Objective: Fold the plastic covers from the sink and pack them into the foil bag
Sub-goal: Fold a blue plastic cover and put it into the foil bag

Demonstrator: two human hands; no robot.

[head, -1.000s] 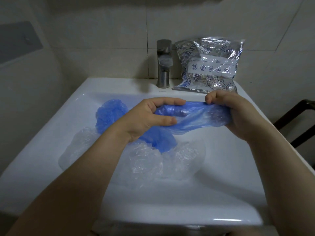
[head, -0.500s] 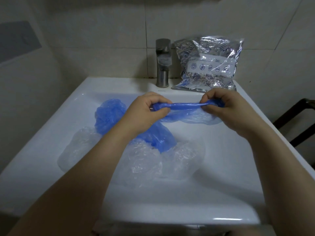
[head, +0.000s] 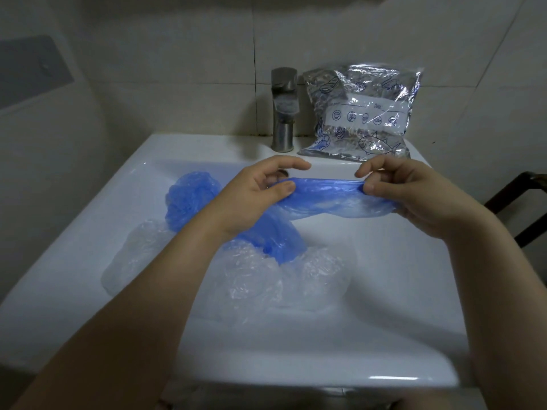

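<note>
Over white sink (head: pixel 384 291) | tiled wall (head: pixel 177 69) | tap (head: pixel 283 110), foil bag (head: pixel 361 113) on ledge | both hands' fingers (head: pixel 285 189) pinch blue cover (head: pixel 325 199)

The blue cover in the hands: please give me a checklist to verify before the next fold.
1. Left hand pinches one end of the blue cover: ok.
2. Right hand has a grip on the other end: ok.
3. Cover stretched flat between the hands: ok.
4. Cover lifted free of the pile in the sink: ok.
5. Foil bag within reach, beside the faucet: ok.
6. Foil bag open: cannot tell.
</note>
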